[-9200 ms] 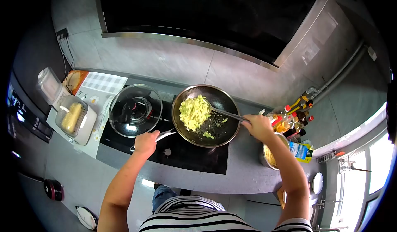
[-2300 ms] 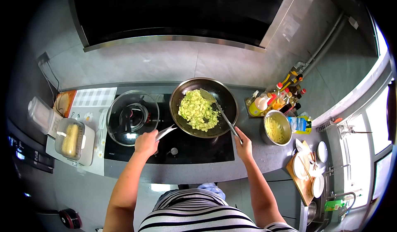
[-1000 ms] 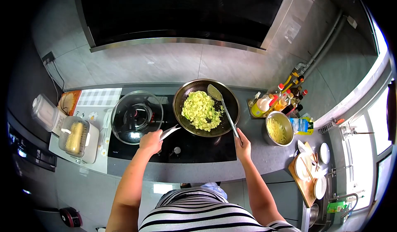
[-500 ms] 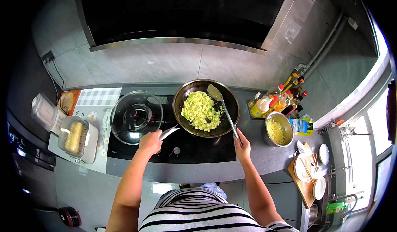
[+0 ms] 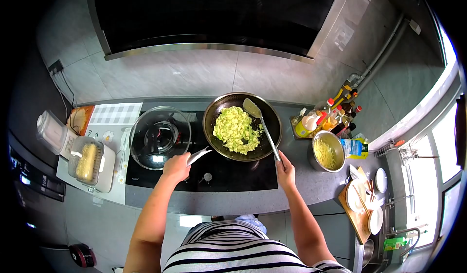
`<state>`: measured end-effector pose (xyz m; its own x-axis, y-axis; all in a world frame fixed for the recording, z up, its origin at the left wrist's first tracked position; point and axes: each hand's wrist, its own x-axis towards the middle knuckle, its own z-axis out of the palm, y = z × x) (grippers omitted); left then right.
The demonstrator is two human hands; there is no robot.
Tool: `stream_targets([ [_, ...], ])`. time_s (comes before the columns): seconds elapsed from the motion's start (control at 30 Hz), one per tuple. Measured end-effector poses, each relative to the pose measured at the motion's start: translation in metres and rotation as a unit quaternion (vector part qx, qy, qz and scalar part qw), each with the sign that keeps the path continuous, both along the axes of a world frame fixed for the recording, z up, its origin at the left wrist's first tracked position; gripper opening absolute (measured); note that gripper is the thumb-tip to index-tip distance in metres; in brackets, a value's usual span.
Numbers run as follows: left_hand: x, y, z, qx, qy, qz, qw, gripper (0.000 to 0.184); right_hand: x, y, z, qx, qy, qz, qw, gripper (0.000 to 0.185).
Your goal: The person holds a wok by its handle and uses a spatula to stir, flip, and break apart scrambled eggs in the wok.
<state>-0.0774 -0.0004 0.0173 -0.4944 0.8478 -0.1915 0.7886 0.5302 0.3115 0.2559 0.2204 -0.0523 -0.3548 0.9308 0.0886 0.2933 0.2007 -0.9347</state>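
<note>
A dark wok [image 5: 270,149] stands on the black cooktop [image 5: 238,178], with chopped pale-green food [image 5: 237,131] heaped in its left and middle part. My left hand [image 5: 176,167] is closed around the wok's handle [image 5: 198,156], which points to the lower left. In my right hand [image 5: 285,170] is the grey handle of a wok spatula [image 5: 268,136]. The spatula's broad head rests against the far right inner wall of the wok, beside the food. My right fingers wrap the handle's near end, just outside the rim.
A glass lid [image 5: 160,116] lies on the left of the cooktop. To the right stand a metal bowl [image 5: 337,149] of yellowish shreds and several sauce bottles [image 5: 307,125]. Further right, a wooden board [image 5: 361,234] bears plates. A white appliance [image 5: 107,173] sits far left.
</note>
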Motion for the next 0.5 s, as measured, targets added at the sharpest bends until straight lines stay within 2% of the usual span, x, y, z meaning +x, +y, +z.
stream_targets([
  [0.1, -0.002, 0.001, -0.001, -0.001, -0.001, -0.003, 1.000, 0.025, 0.010, 0.013, 0.021, 0.140, -0.039, 0.050, 0.988, 0.039],
  [0.2, -0.004, 0.001, -0.003, -0.009, 0.005, -0.009, 1.000, 0.024, 0.033, 0.012, 0.103, 0.251, -0.228, 0.103, 0.935, 0.038],
  [0.3, -0.004, 0.001, -0.004, -0.012, 0.006, -0.013, 1.000, 0.025, 0.039, -0.006, 0.193, 0.262, -0.331, 0.165, 0.892, 0.036],
  [0.37, -0.005, 0.001, -0.005, -0.006, 0.008, -0.013, 1.000, 0.024, 0.039, -0.021, 0.230, 0.263, -0.394, 0.190, 0.860, 0.036],
  [0.43, -0.004, 0.001, -0.003, -0.007, 0.008, -0.011, 1.000, 0.024, 0.032, -0.029, 0.235, 0.283, -0.435, 0.222, 0.825, 0.039],
  [0.5, -0.004, 0.001, -0.004, -0.005, 0.009, -0.010, 1.000, 0.025, 0.013, -0.029, 0.209, 0.290, -0.437, 0.209, 0.826, 0.040],
])
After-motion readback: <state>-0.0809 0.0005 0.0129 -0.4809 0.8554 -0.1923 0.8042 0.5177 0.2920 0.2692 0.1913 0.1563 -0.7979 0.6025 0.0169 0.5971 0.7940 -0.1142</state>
